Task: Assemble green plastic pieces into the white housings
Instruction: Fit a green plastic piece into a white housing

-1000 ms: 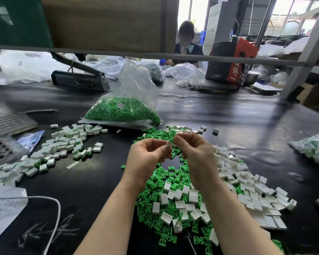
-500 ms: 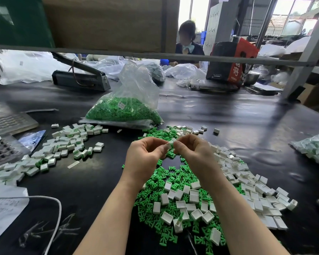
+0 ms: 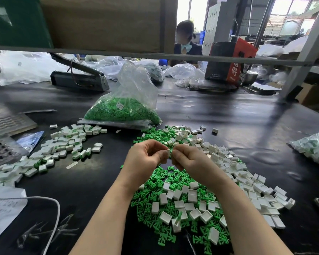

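My left hand (image 3: 145,159) pinches a small white housing (image 3: 167,153) at its fingertips, above the loose pile. My right hand (image 3: 190,159) meets it from the right, its thumb and finger pinched on something tiny that I cannot make out. Under both hands lies a heap of green plastic pieces (image 3: 173,181) mixed with empty white housings (image 3: 228,162). A spread of housings with green showing in them (image 3: 63,148) lies at the left.
A clear bag of green pieces (image 3: 125,109) stands behind the pile. Another bag of parts (image 3: 315,146) sits at the right edge. A metal fixture plate (image 3: 0,150), papers and a white cable (image 3: 53,214) lie at left. A person sits across the black table.
Both hands stay together over the pile and have dropped slightly, still working the same small part between the fingertips.
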Demonstrator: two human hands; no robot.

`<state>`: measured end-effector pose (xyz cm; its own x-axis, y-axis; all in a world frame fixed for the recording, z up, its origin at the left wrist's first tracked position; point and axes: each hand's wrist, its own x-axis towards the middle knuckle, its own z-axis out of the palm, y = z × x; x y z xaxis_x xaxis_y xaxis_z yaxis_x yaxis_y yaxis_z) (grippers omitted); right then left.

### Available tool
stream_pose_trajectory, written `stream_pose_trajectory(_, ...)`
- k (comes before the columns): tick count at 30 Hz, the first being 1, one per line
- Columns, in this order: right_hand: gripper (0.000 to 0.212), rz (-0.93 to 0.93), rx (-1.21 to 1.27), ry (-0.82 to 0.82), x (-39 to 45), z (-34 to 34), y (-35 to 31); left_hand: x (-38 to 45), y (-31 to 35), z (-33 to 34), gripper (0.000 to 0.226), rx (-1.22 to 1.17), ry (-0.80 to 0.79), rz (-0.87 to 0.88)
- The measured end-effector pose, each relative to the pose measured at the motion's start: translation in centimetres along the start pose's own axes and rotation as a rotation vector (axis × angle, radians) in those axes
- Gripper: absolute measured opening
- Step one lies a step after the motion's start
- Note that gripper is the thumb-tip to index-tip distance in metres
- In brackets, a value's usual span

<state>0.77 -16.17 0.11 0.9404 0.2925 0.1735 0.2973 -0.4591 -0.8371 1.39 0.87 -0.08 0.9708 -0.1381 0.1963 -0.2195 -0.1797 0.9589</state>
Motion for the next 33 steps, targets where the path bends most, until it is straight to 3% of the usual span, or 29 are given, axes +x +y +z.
stream_pose_trajectory(27, 0.029, -0.035, -0.158, -0.137, -0.4, 0.3, -0.1, -0.2, 0.3, -1.1, 0.022, 0.283, -0.154, 0.082)
stream_pose_trajectory(33, 0.037, -0.038, -0.021, -0.082, -0.2, -0.1, 0.1, -0.3, 0.4, -0.8, 0.010, 0.095, -0.107, 0.040)
